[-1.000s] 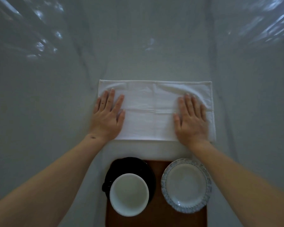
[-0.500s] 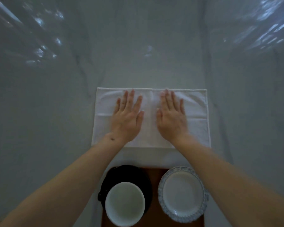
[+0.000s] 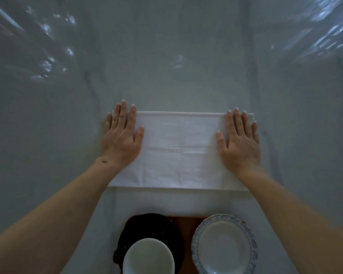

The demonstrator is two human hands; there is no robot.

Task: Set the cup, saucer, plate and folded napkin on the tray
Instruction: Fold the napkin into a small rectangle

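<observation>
A white folded napkin [image 3: 179, 151] lies flat on the pale marble table [image 3: 176, 66]. My left hand [image 3: 121, 137] rests palm down on its left end, fingers spread, reaching past the far edge. On the right end, my right hand [image 3: 239, 142] presses flat the same way. Nearer me, a brown tray [image 3: 186, 228] carries a black saucer [image 3: 147, 226] with a white cup [image 3: 148, 258] on it. A white plate with a blue patterned rim [image 3: 224, 246] sits on the tray's right side.
The marble table stretches wide to the left, right and far side of the napkin. Light reflections glint on its far corners. A strip of bare table separates the napkin from the tray.
Both hands slid outward from the middle of the napkin to its left and right ends. The napkin lies smoother than one second ago.
</observation>
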